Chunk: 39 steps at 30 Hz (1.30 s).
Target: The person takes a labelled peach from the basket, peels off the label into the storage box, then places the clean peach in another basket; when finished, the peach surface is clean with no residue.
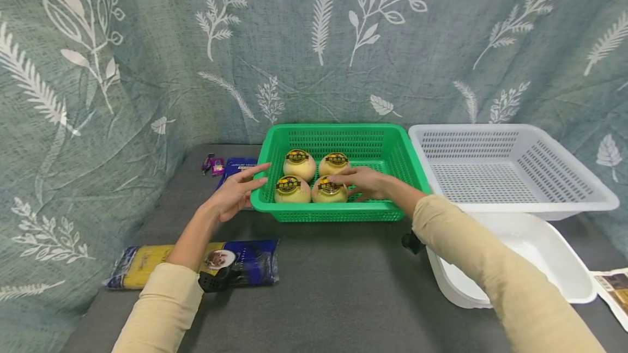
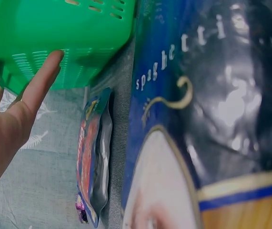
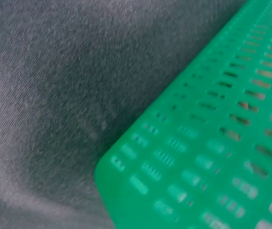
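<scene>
Several pale yellow, round fruits with black-and-gold labels sit in two rows at the left of a green basket (image 1: 338, 207). My right hand (image 1: 365, 180) reaches over the basket's front right side and holds the front right fruit (image 1: 330, 192) from its right, fingertips across its label. That hand is outside the right wrist view, where the basket wall (image 3: 193, 157) shows. At the basket's left rim, my left hand (image 1: 239, 192) has its fingers extended and holds nothing. The left wrist view shows the left hand (image 2: 12, 119) beside the green wall.
A spaghetti pack (image 1: 250, 260) lies under the left forearm. Behind the left hand are a blue packet (image 1: 237, 166) and small purple-wrapped items (image 1: 217, 166). On the right stand a white perforated basket (image 1: 490, 178) and a white tub (image 1: 520, 255); a printed packet (image 1: 613, 287) lies beyond.
</scene>
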Each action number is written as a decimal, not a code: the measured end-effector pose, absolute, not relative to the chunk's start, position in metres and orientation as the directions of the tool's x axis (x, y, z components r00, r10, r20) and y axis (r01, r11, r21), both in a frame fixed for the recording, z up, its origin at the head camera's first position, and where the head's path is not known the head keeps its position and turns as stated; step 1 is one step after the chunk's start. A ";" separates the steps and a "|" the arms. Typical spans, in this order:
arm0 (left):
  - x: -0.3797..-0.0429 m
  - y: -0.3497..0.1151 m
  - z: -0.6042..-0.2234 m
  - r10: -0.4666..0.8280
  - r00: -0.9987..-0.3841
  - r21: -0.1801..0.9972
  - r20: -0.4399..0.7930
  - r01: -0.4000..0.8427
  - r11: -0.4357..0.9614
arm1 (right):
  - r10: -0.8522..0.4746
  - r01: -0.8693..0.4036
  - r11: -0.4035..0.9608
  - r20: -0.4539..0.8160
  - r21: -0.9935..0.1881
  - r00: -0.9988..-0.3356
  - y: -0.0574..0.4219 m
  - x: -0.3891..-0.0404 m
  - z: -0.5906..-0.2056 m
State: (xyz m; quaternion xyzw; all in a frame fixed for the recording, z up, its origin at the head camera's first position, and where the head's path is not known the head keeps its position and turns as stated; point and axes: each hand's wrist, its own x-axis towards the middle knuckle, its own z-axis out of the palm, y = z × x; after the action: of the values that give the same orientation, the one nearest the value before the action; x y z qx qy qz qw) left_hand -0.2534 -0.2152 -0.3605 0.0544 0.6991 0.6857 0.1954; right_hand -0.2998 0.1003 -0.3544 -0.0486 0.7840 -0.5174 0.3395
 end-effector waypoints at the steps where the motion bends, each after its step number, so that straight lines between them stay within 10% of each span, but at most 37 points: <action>1: -0.253 -0.215 -0.361 0.345 -0.917 0.980 -0.199 -0.194 0.049 | -0.406 0.273 0.465 -0.477 -0.842 -0.780 0.098 -0.299 -0.354; 24: -0.252 -0.212 -0.363 0.349 -0.916 0.976 -0.200 -0.216 -0.005 | -0.347 0.318 0.505 -0.526 -0.802 -0.776 0.092 -0.295 -0.350; 39: -0.253 -0.213 -0.361 0.345 -0.917 0.976 -0.200 -0.219 -0.017 | -0.538 0.346 0.197 -0.396 -0.918 -0.744 0.132 -0.288 -0.272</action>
State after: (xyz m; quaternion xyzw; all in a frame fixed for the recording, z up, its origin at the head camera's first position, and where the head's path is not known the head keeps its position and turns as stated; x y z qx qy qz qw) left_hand -0.2526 -0.2127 -0.3609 0.0470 0.6725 0.7115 0.1980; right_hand -0.2878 0.1319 -0.2716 -0.0698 0.6894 -0.6299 0.3508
